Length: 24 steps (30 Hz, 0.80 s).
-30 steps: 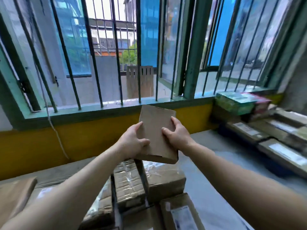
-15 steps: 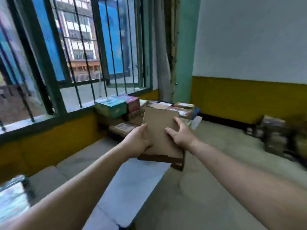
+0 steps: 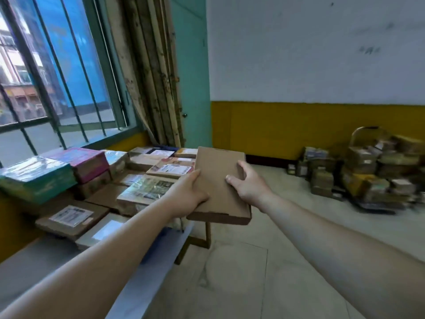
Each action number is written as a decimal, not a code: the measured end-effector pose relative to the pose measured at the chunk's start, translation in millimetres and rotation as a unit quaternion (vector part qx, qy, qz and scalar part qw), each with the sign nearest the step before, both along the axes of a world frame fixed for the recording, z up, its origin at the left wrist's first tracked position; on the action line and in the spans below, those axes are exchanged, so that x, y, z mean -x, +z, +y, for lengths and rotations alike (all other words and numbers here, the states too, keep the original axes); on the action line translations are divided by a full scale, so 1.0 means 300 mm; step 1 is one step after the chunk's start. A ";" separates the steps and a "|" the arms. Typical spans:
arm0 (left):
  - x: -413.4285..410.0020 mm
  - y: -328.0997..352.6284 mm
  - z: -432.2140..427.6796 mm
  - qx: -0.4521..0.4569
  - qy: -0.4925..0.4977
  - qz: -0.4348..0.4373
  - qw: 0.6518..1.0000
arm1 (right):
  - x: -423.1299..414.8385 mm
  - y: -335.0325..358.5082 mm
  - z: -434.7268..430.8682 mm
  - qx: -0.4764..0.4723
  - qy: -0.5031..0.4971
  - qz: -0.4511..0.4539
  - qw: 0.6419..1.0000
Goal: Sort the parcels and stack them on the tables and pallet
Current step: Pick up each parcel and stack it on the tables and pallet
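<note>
Holding one flat brown parcel (image 3: 220,180) between both hands, I have it tilted slightly, in the air over the right edge of the bench (image 3: 46,261). My left hand (image 3: 187,196) grips its left long edge with the thumb on top. My right hand (image 3: 249,185) clasps the right edge, thumb laid across the top face and fingers curled. Both forearms reach forward, bare.

On the bench I count roughly a dozen parcels, though the far ones blur together. One teal box (image 3: 34,178) and one pink box (image 3: 85,162) sit on its window side, stacked on brown cartons. The rest are flat cardboard packs with white labels, some wrapped in clear film.

Left of the bench is a barred window (image 3: 57,77) with a green frame. Right of the bench the pale floor (image 3: 276,261) runs to a white wall (image 3: 310,54) with a yellow lower band, and one heap of parcels (image 3: 368,171) lies against it, well apart from the bench.
</note>
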<state>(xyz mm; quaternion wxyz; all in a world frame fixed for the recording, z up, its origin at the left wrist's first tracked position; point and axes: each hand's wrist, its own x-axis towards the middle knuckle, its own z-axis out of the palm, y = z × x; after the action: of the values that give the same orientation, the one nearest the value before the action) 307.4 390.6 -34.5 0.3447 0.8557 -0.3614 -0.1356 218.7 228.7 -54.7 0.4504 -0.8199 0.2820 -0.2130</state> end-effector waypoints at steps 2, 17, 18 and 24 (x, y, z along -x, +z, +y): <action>-0.092 -0.019 -0.093 0.006 -0.003 -0.010 1.000 | -0.086 -0.010 -0.092 0.003 -0.005 -0.003 1.000; -0.685 0.031 -0.900 0.007 -0.029 -0.033 0.999 | -0.662 0.043 -0.894 0.019 -0.031 -0.007 0.999; -0.724 0.026 -0.949 0.008 -0.021 -0.036 0.999 | -0.709 0.037 -0.947 0.025 -0.026 -0.007 0.999; -0.964 0.006 -1.147 -0.002 0.055 -0.031 0.998 | -1.042 0.046 -1.184 0.042 0.052 0.009 0.998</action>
<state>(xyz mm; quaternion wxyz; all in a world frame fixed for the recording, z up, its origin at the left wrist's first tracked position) 596.6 46.5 -32.7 0.3382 0.8788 -0.3241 -0.0912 531.2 -126.7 -41.0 0.4233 -0.8536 0.2336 -0.1938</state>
